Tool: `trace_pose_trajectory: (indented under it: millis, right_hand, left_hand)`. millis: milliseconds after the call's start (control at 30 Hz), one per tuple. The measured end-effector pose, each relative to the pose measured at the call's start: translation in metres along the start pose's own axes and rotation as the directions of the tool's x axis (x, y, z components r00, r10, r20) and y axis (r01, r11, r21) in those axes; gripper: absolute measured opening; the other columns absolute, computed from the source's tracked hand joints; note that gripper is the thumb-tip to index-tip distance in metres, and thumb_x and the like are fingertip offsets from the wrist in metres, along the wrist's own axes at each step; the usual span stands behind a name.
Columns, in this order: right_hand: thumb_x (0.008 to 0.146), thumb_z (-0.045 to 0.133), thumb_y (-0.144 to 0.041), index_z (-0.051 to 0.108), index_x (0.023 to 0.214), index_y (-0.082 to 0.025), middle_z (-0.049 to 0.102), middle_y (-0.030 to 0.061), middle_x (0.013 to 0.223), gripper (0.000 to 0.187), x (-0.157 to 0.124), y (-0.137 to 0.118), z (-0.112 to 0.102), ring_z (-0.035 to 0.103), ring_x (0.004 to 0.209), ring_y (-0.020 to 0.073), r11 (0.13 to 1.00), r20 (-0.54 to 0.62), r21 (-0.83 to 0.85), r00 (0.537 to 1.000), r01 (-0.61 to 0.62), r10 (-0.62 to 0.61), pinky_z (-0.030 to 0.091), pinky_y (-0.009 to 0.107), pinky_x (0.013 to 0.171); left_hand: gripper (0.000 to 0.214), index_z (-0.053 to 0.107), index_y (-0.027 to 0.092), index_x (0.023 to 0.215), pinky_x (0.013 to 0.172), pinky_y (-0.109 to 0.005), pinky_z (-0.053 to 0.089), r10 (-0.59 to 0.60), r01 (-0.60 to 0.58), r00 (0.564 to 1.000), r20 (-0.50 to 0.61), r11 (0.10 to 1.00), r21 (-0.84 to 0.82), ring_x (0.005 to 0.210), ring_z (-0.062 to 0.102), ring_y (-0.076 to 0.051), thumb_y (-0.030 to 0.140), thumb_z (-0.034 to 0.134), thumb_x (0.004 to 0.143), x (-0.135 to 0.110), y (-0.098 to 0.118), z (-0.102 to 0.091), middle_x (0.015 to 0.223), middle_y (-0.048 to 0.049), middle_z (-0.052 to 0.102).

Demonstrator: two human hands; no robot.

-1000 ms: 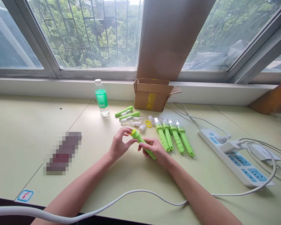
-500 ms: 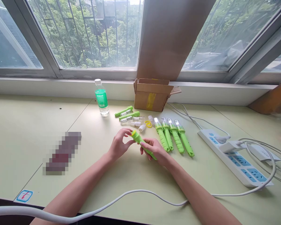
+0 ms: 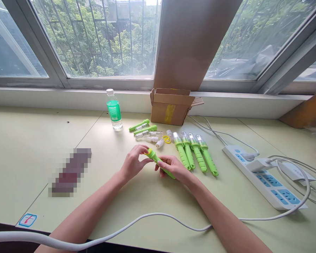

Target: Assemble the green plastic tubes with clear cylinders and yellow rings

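My right hand [image 3: 175,169] is wrapped round a ribbed green flashlight-like handle [image 3: 153,156], which slants with its open end up and to the left. A yellow ring [image 3: 148,151] sits at that upper end. My left hand [image 3: 133,162] pinches the ring with thumb and fingers, partly covering it. Beyond my hands lie loose yellow rings [image 3: 166,139], white caps [image 3: 159,143], clear ribbed tubes [image 3: 142,134] and two green handles [image 3: 138,125]. To the right, several green handles with clear tops [image 3: 184,154] lie in a row.
A water bottle [image 3: 114,110] and an open cardboard box [image 3: 170,107] stand at the back by the window. A white power strip [image 3: 263,181] with plugs lies at the right. One white cable [image 3: 147,215] crosses the front, near my forearms. A pixelated object [image 3: 70,174] lies left.
My left fingers have shifted slightly over the yellow end of the handle. The handle's upper end has moved a little left and down. Everything else on the table stays put.
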State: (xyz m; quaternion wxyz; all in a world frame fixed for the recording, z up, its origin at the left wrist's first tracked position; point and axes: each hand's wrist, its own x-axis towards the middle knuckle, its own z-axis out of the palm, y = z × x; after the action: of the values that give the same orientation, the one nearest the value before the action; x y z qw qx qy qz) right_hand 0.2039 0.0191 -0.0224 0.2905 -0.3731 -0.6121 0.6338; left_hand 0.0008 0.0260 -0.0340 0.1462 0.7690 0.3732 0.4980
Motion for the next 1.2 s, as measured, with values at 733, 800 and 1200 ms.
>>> trace_pose_trajectory:
  millis: [733, 800, 1200]
  right_hand:
    - [0.084, 0.051, -0.050, 0.061, 0.080, -0.014, 0.071, 0.0091, 0.087, 0.038, -0.0011, 0.0026, 0.0075, 0.052, 0.039, 0.0086, 0.997, -0.098, -0.076, 0.995, 0.010, -0.017, 0.040, 0.023, 0.039]
    - [0.083, 0.052, -0.051, 0.060, 0.084, -0.015, 0.072, 0.0088, 0.086, 0.037, -0.0009, 0.0029, 0.0077, 0.051, 0.037, 0.0083, 0.998, -0.100, -0.061, 0.995, 0.008, -0.014, 0.040, 0.023, 0.038]
    - [0.073, 0.068, -0.044, 0.060, 0.093, -0.016, 0.067, 0.0035, 0.077, 0.035, -0.0006, 0.0017, 0.0040, 0.052, 0.040, 0.0092, 0.998, -0.114, 0.046, 0.993, -0.030, 0.036, 0.040, 0.023, 0.037]
  left_hand:
    - [0.024, 0.053, 0.020, 0.088, 0.068, -0.033, 0.057, -0.057, 0.057, 0.998, -0.037, 0.998, -0.005, 0.086, 0.064, -0.016, 0.032, 0.070, 0.076, -0.0025, 0.0019, 0.0033, 0.099, -0.0044, 0.064]
    - [0.024, 0.053, 0.020, 0.089, 0.068, -0.033, 0.057, -0.052, 0.052, 0.998, -0.032, 0.999, -0.006, 0.085, 0.064, -0.017, 0.032, 0.070, 0.076, -0.0022, 0.0016, 0.0029, 0.099, -0.0046, 0.064]
    - [0.023, 0.051, 0.020, 0.090, 0.069, -0.033, 0.058, -0.018, 0.018, 1.000, -0.022, 1.000, -0.008, 0.089, 0.064, -0.018, 0.027, 0.068, 0.077, -0.0013, 0.0015, 0.0040, 0.103, -0.0066, 0.063]
